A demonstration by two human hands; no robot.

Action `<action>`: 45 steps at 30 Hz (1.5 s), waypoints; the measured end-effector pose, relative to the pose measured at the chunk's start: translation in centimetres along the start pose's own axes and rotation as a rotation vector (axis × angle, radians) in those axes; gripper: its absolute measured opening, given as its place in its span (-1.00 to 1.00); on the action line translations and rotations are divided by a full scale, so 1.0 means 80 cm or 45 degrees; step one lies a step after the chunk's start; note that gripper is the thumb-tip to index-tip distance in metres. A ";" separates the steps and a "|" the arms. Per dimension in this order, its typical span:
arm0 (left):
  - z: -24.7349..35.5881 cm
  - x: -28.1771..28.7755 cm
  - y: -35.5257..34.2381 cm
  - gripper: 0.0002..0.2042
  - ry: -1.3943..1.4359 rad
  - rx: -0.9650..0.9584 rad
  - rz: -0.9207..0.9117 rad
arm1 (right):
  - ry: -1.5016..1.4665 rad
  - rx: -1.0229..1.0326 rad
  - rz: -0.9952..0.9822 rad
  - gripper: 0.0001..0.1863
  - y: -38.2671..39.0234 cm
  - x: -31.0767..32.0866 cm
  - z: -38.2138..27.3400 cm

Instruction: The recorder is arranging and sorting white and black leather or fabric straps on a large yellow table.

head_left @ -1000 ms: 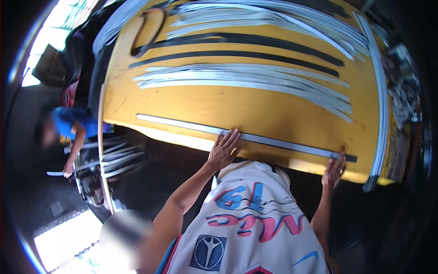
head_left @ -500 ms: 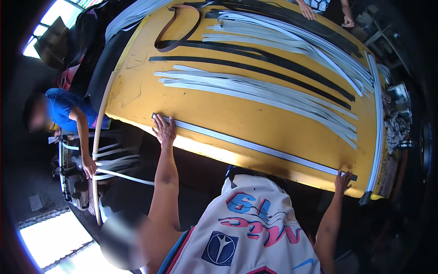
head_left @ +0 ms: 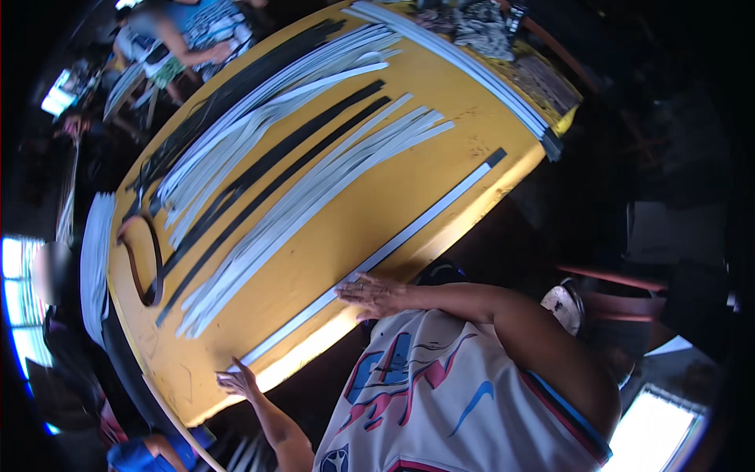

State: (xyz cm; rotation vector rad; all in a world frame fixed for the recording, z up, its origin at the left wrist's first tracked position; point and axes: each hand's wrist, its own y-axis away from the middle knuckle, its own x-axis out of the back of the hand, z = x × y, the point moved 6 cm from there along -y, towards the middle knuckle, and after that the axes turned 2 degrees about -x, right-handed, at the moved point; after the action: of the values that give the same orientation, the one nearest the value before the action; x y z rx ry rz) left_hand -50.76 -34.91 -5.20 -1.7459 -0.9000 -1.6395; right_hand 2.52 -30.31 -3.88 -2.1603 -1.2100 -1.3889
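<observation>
A long narrow white strip [head_left: 409,233] lies along the near edge of the yellow table [head_left: 314,259], on top of a dark strip whose black end [head_left: 496,157] shows past its far right end. At the strip's near left end rests my left hand [head_left: 238,379], fingers spread and touching it. My right hand [head_left: 372,295] lies flat across the strip nearer its middle, fingers stretched out, close to my body. Neither hand is wrapped round anything.
Beyond lie a bundle of white strips [head_left: 314,193], black strips [head_left: 271,153] and a curled brown band [head_left: 144,263]. More white strips [head_left: 464,63] run along the right edge. A person in blue [head_left: 161,455] is at lower left; other people [head_left: 208,35] work behind the table.
My view has swung round, so the table appears tilted. My right hand has left the strip's right end and moved in toward its middle; my left hand remains at the left end.
</observation>
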 end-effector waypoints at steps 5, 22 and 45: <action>0.299 0.031 0.285 -0.32 0.623 -1.141 0.150 | 0.165 -0.049 0.160 -0.23 0.058 -0.004 0.051; 0.441 0.056 0.484 -0.45 0.316 -1.026 -0.113 | 0.220 -0.747 0.701 -0.35 0.437 0.154 0.391; 0.574 0.099 0.523 -0.59 0.858 -1.872 0.235 | -0.352 -0.493 0.458 -0.66 0.465 0.237 0.421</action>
State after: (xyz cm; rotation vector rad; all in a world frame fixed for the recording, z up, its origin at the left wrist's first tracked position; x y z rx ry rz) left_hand 10.56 -23.43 0.52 -1.5913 1.0333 -2.7014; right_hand 55.13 -22.02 2.70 -2.7402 -0.6097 -1.2753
